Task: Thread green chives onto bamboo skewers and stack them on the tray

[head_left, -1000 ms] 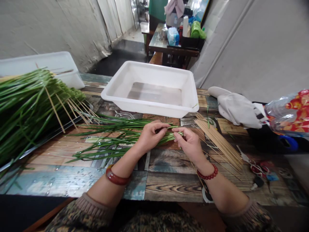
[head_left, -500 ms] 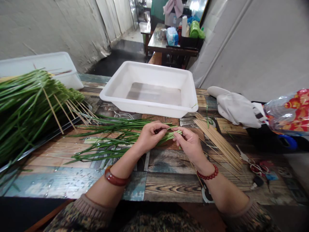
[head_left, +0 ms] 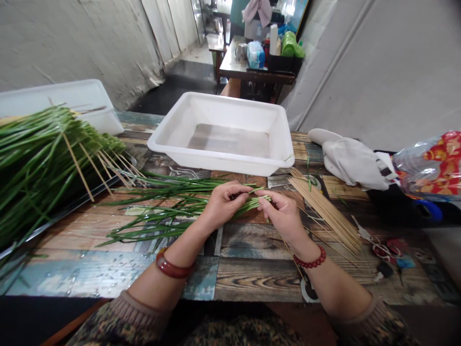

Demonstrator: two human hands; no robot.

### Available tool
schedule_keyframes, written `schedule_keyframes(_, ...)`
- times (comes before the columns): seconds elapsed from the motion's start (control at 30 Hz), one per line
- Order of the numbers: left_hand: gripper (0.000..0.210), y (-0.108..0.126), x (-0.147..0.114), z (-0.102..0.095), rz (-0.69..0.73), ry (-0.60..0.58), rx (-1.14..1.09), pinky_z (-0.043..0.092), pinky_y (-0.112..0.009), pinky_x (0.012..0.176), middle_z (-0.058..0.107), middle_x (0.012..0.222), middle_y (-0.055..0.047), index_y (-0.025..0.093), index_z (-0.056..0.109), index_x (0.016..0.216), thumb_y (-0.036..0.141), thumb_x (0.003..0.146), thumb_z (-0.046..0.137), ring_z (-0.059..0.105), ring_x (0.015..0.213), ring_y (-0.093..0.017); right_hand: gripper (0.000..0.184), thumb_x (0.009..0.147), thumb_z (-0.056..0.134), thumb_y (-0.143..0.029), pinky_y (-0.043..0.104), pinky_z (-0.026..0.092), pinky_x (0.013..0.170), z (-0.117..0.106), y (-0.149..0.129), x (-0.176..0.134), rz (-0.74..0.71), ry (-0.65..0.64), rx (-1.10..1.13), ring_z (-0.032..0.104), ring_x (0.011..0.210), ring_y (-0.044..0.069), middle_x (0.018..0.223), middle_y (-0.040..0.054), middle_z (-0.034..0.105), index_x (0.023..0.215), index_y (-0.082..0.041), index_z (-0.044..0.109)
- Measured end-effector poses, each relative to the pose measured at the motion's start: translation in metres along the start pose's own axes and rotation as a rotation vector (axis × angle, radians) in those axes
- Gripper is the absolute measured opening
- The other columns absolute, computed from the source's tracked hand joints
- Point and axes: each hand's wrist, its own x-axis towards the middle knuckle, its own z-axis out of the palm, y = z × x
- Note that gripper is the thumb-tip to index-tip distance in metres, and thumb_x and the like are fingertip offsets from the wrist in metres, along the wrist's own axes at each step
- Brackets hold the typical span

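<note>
Long green garlic chives (head_left: 169, 197) lie across the table, their pale cut ends pointing right. My left hand (head_left: 226, 202) is closed on the chives a little short of those ends, thumb against fingers. Close beside it, my right hand (head_left: 281, 209) pinches the pale tips between thumb and fingers. Whether a skewer is among the stalks at the fingertips is too small to tell. Just right of my right hand lies a pile of bamboo skewers (head_left: 324, 211). At the left, a tray (head_left: 65, 218) bears a big heap of skewered chives (head_left: 39, 158), with several skewer ends sticking out.
A white plastic tub (head_left: 223, 161) stands behind my hands, and another white tub (head_left: 97, 101) at the far left. On the right are a grey cap (head_left: 353, 161), a red-patterned plastic package (head_left: 432, 168) and keys (head_left: 383, 270). Water drops wet the wooden table (head_left: 90, 271).
Almost nothing differs. Both hands keep the same hold on the chives, and the whole view has shifted very slightly.
</note>
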Motion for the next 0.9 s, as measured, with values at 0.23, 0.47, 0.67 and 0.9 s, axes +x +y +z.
schedule_keyframes(0.23,0.017,-0.0004,0.0001,0.0003,0.010,0.003,0.012,0.046,-0.022,0.062,0.067,0.070,-0.003,0.016,0.077,0.089,0.015,0.082,0.061,0.060,0.065,-0.012,0.033,0.083,0.064,-0.037,0.020,0.041,0.044,-0.0002,0.0004,-0.0005,0.014,0.001,0.006,0.050,0.045,0.008,0.063,0.0013,0.067,0.105,-0.014,0.075)
schedule_keyframes(0.47,0.017,-0.0009,0.0005,0.0013,0.058,0.000,0.026,0.048,-0.023,0.064,0.069,0.073,-0.004,0.016,0.076,0.090,0.014,0.083,0.060,0.062,0.067,-0.013,0.033,0.082,0.065,-0.037,0.021,0.040,0.043,0.0007,-0.0011,-0.0003,0.015,0.012,-0.006,0.050,0.044,0.008,0.063,0.0017,0.067,0.104,-0.015,0.076)
schedule_keyframes(0.67,0.017,-0.0005,-0.0002,0.0030,0.096,0.005,0.050,0.046,-0.021,0.061,0.067,0.072,-0.003,0.016,0.076,0.089,0.012,0.084,0.060,0.062,0.066,-0.012,0.033,0.083,0.064,-0.038,0.021,0.040,0.043,0.0006,-0.0017,-0.0009,0.020,0.008,-0.007,0.049,0.045,0.008,0.063,0.0014,0.066,0.103,-0.014,0.076)
schedule_keyframes(0.9,0.018,-0.0047,-0.0022,0.0040,0.153,-0.014,0.115,0.045,-0.021,0.063,0.066,0.076,-0.003,0.016,0.075,0.092,0.012,0.087,0.058,0.062,0.068,-0.011,0.032,0.082,0.064,-0.038,0.022,0.041,0.044,0.0000,-0.0006,-0.0002,0.013,0.008,-0.024,0.050,0.045,0.009,0.063,0.0010,0.066,0.101,-0.014,0.074)
